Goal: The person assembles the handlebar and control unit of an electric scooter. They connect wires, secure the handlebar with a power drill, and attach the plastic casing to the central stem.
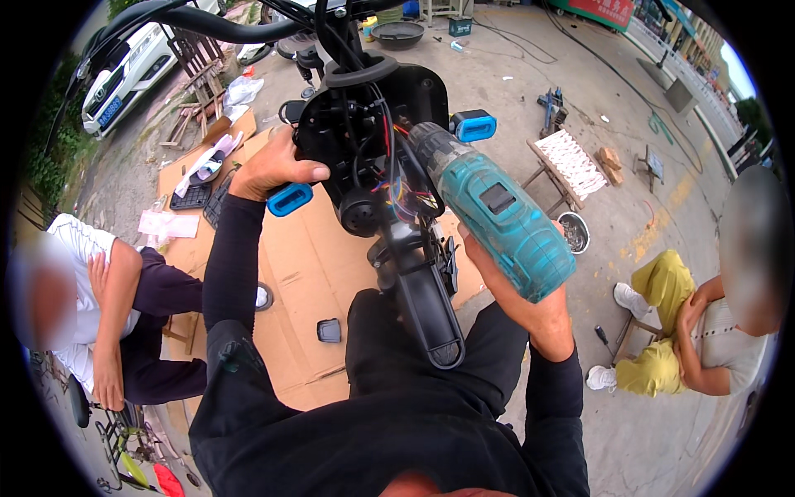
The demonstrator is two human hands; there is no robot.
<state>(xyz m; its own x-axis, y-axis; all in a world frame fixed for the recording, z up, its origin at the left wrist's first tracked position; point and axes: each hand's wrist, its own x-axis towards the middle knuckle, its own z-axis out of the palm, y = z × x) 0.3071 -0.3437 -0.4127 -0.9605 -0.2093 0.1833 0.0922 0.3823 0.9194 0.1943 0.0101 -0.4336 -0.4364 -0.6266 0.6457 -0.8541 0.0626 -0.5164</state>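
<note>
A scooter's black front end stands before me, with its handlebar [224, 29] at the top and its front mudguard [431, 327] pointing toward my lap. My right hand [522, 294] is wrapped round the grip of a teal cordless drill [505, 215], whose chuck points at the scooter's open front. At the left edge of the black front panel [319, 137], my left hand [273, 170] takes hold with its thumb in front; its fingers are mostly hidden behind. Loose coloured wires [406, 195] hang in the middle, above a round black horn-like part [361, 213]. Blue-rimmed lamps [476, 126] stick out on both sides.
Flattened cardboard [290, 257] covers the ground, with a small black part [329, 330] on it. One person [108, 306] sits at left, another [704, 331] at right. A low stool [570, 166], a metal bowl [573, 233] and a screwdriver [601, 335] are at right.
</note>
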